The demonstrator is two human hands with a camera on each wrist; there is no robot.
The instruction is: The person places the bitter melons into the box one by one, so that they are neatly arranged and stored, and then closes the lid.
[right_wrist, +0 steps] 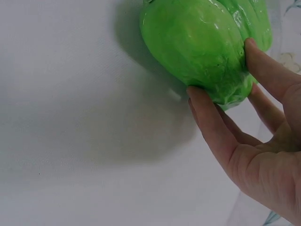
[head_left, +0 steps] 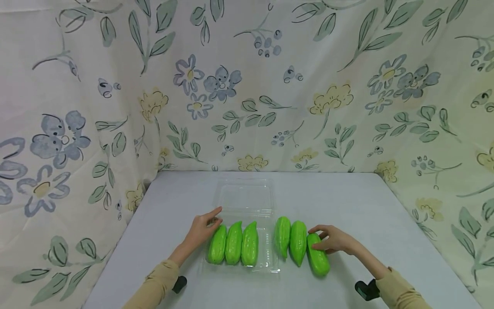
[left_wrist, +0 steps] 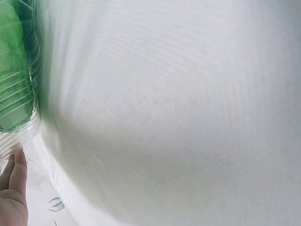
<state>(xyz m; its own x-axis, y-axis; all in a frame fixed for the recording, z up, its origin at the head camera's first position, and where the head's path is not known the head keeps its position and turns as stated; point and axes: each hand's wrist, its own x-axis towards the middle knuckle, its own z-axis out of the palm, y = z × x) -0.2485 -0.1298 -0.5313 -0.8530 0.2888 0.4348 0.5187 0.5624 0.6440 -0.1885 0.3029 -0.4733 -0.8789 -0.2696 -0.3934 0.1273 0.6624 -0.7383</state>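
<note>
My right hand [head_left: 333,239] pinches the top end of a glossy green, gourd-like vegetable [head_left: 319,262] lying on the table. In the right wrist view its thumb and fingers sit on both sides of this green vegetable [right_wrist: 188,42]. To its left lie two similar vegetables with pointed ends [head_left: 298,244]. A clear plastic clamshell box [head_left: 270,259] holds three more green vegetables [head_left: 233,246] side by side in its left part. My left hand [head_left: 203,226] is at the box's upper left corner, fingers extended. The left wrist view shows its fingertips [left_wrist: 19,162] at the ridged clear wall.
The box's transparent lid [head_left: 245,197] lies folded back behind it. A white table [head_left: 328,197] carries everything, with floral cloth [head_left: 247,86] hanging behind and at both sides. Dark wrist devices [head_left: 366,290] are beneath the sleeves.
</note>
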